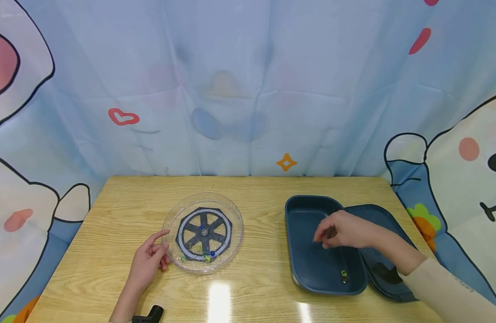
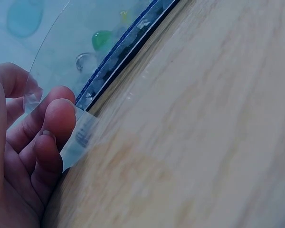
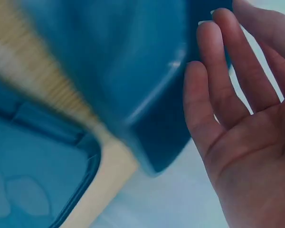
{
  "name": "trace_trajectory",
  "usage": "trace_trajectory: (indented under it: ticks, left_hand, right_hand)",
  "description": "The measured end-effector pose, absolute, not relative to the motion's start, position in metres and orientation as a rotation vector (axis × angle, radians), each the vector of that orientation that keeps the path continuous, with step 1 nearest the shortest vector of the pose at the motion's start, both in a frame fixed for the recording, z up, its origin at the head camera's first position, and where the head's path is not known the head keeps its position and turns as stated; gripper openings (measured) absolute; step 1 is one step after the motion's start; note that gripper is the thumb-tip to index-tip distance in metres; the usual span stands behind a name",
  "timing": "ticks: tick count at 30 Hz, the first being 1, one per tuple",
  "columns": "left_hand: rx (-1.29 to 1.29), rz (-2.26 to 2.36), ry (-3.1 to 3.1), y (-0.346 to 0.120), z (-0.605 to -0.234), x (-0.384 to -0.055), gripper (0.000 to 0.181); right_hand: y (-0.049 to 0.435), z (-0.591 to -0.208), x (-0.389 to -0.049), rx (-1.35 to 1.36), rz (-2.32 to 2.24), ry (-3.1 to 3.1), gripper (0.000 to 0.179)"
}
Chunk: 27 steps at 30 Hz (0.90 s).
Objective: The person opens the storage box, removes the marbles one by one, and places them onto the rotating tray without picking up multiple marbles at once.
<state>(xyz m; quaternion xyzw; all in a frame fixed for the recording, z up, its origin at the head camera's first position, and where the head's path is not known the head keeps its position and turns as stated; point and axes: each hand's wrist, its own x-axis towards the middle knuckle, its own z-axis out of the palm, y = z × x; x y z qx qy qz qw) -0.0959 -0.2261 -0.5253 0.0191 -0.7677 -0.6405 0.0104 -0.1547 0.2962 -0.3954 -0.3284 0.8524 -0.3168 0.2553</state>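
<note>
A clear round dish [image 1: 237, 237] sits left of centre on the table, with a dark wheel-like pattern showing in it. Several glass marbles lie in the dish, among them a blue marble [image 1: 212, 254] and a green marble [image 2: 102, 41]. My left hand [image 1: 148, 260] holds the dish's left rim between thumb and fingers. Over the dark blue rectangular box [image 1: 298, 255] hovers my right hand [image 1: 345, 229], its fingers loosely bent in the head view and no object visible in them. A yellow-green marble [image 1: 344, 273] and a darker one lie in the box's near right corner.
A dark blue lid [image 1: 383, 220] lies right of the box, partly under the right forearm. The wooden table [image 1: 264, 224] ends at a printed light-blue curtain [image 1: 232, 148]. A black strap [image 1: 151, 315] is on the left wrist.
</note>
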Motion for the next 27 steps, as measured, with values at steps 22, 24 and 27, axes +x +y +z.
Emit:
trace_trajectory:
  ticks: [22, 24, 27]
  left_hand:
    - [0.065, -1.975, -2.412, -0.226, -0.526, -0.097, 0.035]
    - [0.065, -1.975, -2.414, -0.226, -0.526, -0.096, 0.035]
    - [0.062, -1.975, -2.412, -0.227, -0.527, -0.096, 0.035]
  right_hand:
    - [0.309, -0.427, -0.128, -0.995, -0.290, 2.332, 0.048]
    - [0.309, -0.430, -0.126, -1.005, -0.259, 2.353, 0.050]
    - [0.308, -0.433, -0.124, -1.017, -0.230, 2.377, 0.053]
